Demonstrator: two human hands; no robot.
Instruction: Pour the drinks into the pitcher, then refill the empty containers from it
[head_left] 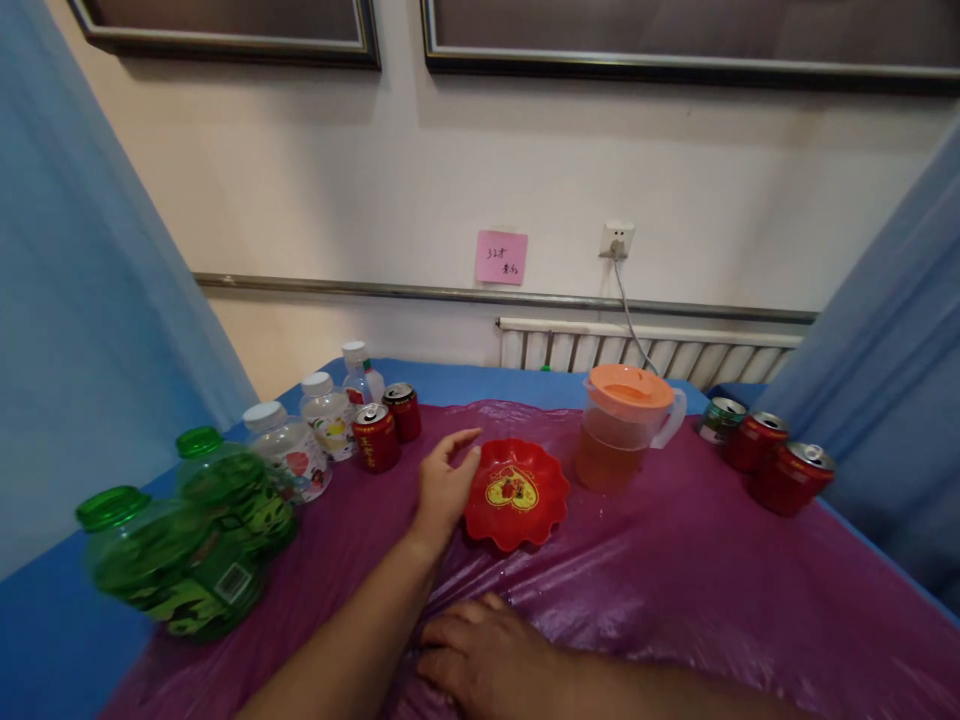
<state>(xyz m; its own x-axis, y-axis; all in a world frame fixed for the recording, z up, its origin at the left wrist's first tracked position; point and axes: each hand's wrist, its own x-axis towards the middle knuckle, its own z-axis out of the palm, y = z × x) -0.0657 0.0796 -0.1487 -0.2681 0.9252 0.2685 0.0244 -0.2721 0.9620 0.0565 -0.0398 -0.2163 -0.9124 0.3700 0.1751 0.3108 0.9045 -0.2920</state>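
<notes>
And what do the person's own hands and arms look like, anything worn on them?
The left hand and right hand are bare, with no gloves. The forearms are uncovered too: no sleeve, watch or bracelet shows. I can't make out any markings.

The top edge cuts off 2 picture frames [690,71]. The near green bottle [176,580] partly hides the far green bottle [240,490]. Some marks on the pink note [502,257] are too small to read. You can't tell if the left hand [448,480] touches the red dish [517,525].
</notes>
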